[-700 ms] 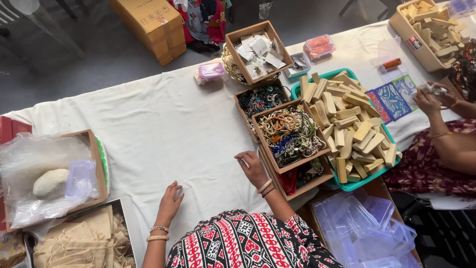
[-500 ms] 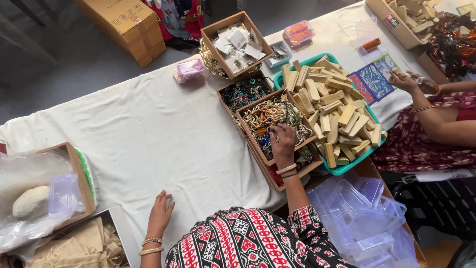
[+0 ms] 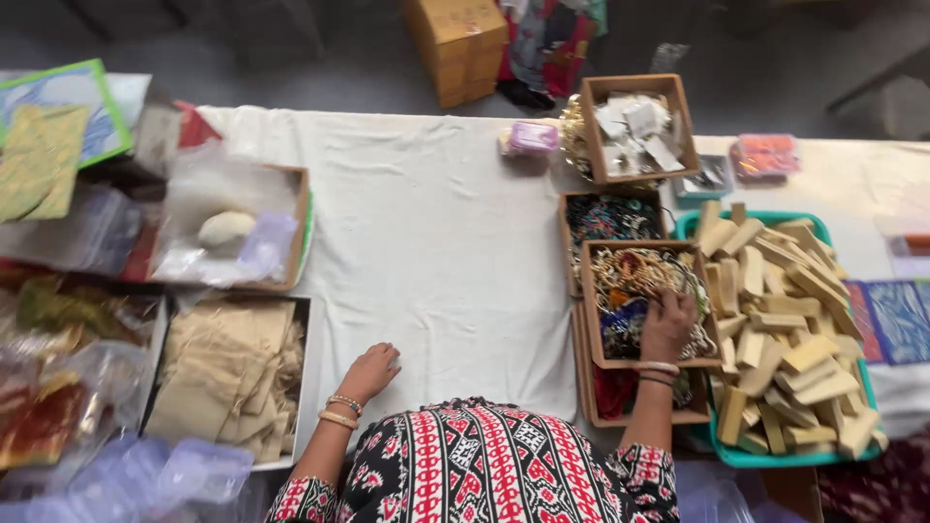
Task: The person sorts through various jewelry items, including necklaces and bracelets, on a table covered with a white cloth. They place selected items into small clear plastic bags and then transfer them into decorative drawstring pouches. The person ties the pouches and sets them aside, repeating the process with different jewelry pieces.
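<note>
My right hand [image 3: 666, 324] reaches into a brown cardboard box [image 3: 589, 291] full of beaded bracelets and necklaces [image 3: 628, 276]; its fingers are curled down among the jewellery, and what they grip is hidden. My left hand [image 3: 369, 370] rests on the white tablecloth [image 3: 436, 252], fingers loosely bent, holding nothing. Both wrists wear bangles. A second box of dark beads [image 3: 608, 215] sits just behind the first.
A teal tray [image 3: 790, 457] of several pale wooden blocks stands at the right. A box of small packets [image 3: 635, 126] and a pink case [image 3: 531, 138] lie at the back. Boxes of cloth pouches [image 3: 228, 373] and plastic bags [image 3: 218, 228] crowd the left.
My right hand has moved from the tablecloth into the jewellery box. The view has swung left, showing more of the left-side boxes. My left hand stays on the cloth.
</note>
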